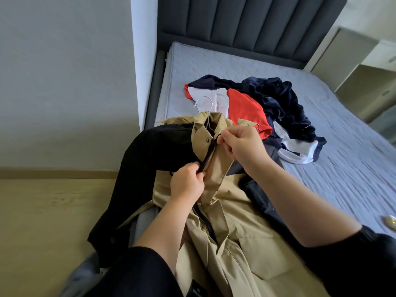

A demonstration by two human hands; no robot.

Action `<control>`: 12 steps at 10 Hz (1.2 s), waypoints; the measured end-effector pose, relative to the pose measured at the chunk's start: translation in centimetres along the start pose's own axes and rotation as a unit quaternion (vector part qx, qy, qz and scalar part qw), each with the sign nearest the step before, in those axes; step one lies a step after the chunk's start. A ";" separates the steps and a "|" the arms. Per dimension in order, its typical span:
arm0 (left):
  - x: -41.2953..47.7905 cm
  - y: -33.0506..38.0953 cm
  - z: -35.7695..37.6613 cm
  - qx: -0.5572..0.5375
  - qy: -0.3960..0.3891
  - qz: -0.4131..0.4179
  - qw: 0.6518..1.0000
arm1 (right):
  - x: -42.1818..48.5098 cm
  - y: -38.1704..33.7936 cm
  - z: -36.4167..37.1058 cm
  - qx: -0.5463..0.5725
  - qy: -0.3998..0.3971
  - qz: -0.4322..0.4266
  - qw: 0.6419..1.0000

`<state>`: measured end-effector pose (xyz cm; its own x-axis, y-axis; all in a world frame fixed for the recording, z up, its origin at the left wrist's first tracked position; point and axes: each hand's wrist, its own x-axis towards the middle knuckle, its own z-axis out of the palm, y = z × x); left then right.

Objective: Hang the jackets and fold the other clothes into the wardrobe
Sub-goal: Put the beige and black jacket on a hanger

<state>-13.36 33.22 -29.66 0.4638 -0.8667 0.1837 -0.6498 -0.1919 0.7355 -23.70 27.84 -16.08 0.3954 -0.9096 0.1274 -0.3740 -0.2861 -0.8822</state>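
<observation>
Tan jacket (246, 243) (black sleeve), grey quilted mattress (321, 168), navy-red-white garment (246, 103)

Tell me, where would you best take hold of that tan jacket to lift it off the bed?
By the hanger hook, I'd say, coming from the headboard side. It sticks out bare past the collar of the tan jacket, so a grip there would probably lift the whole garment by its shoulders instead of bunching the cloth.

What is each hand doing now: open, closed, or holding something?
Left hand: pinches the black zipper of the beige fabric jacket.
Right hand: pinches the zipper pull near the collar.
</observation>
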 end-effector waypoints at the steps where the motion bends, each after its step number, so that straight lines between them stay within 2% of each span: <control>1: -0.1 -0.6 0.0 -0.020 -0.028 -0.021 0.999 | 1.1 1.2 0.0 -0.064 0.017 -0.017 0.998; 2: -0.1 -0.8 0.0 -0.049 -0.069 -0.034 0.996 | 3.4 3.2 -0.5 -0.189 0.058 -0.053 0.979; 3: 0.0 -0.9 0.1 -0.076 -0.076 -0.046 0.993 | 6.3 6.0 -0.6 -0.264 0.034 -0.021 0.964; 4: 0.2 -1.1 0.2 -0.091 -0.091 -0.061 0.990 | 8.7 8.4 -0.5 -0.288 -0.005 0.048 0.957; 5: 0.4 -1.4 0.1 -0.113 -0.119 -0.058 0.985 | 10.0 10.9 -0.4 -0.335 -0.052 0.143 0.930; 6: 0.8 -1.5 0.2 -0.104 -0.151 -0.048 0.982 | 10.6 12.3 -0.4 -0.371 -0.074 0.181 0.908; 7: 1.3 -1.8 0.3 -0.105 -0.168 -0.055 0.979 | 11.1 13.2 -0.4 -0.331 -0.089 0.221 0.913; 8: 1.5 -2.1 0.4 -0.099 -0.180 -0.062 0.977 | 11.2 13.3 -0.4 -0.319 -0.069 0.248 0.912; 9: 1.6 -2.2 0.5 -0.084 -0.189 -0.071 0.976 | 11.2 14.1 -0.7 -0.343 -0.105 0.196 0.913; 10: 1.5 -2.2 0.7 -0.065 -0.194 -0.076 0.976 | 11.3 15.1 -1.3 -0.324 -0.124 0.188 0.919; 12: 0.5 -1.2 0.5 -0.018 -0.174 -0.048 0.983 | 10.4 14.1 -1.4 -0.255 -0.023 0.230 0.939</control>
<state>-12.58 32.77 -30.77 0.2833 -0.9517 -0.1180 -0.5878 -0.2695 0.7628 -26.05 13.96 -26.61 0.1250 -0.9619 -0.2433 -0.8627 0.0158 -0.5055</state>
